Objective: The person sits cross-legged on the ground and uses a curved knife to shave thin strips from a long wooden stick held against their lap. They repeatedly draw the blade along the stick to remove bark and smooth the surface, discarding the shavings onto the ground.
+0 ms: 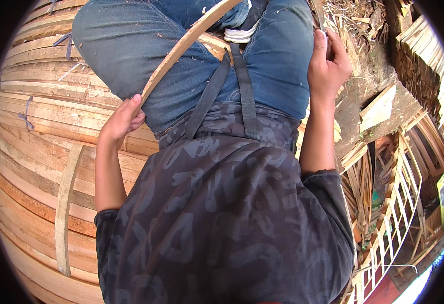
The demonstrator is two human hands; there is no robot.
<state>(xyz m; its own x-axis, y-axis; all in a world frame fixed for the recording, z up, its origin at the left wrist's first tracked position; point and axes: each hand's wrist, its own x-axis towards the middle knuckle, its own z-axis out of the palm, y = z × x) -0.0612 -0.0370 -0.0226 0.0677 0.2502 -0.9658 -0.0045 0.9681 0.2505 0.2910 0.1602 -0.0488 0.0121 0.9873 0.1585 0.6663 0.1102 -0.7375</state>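
My left hand (pixel 123 120) is closed round the near end of a long, narrow wooden strip (pixel 178 49). The strip slants up and to the right over my legs, and its far end leaves the top of the view. At the upper right, beside my right knee, my right hand (pixel 329 67) is closed, thumb and fingers pinching a narrow, flat, grey-brown blade-like piece (pixel 317 14). Most of that piece lies beyond the top edge, so its exact kind cannot be made out. The strip and this piece are apart where I see them.
Stacked wooden boards (pixel 34 167) fill the left side, some tied with dark bands. A short slat (pixel 65 213) lies across them. On the right are wood shavings (pixel 359 20), a split wood piece (pixel 379 107), a lattice frame (pixel 392 218) and a pile of thin slats (pixel 430 61).
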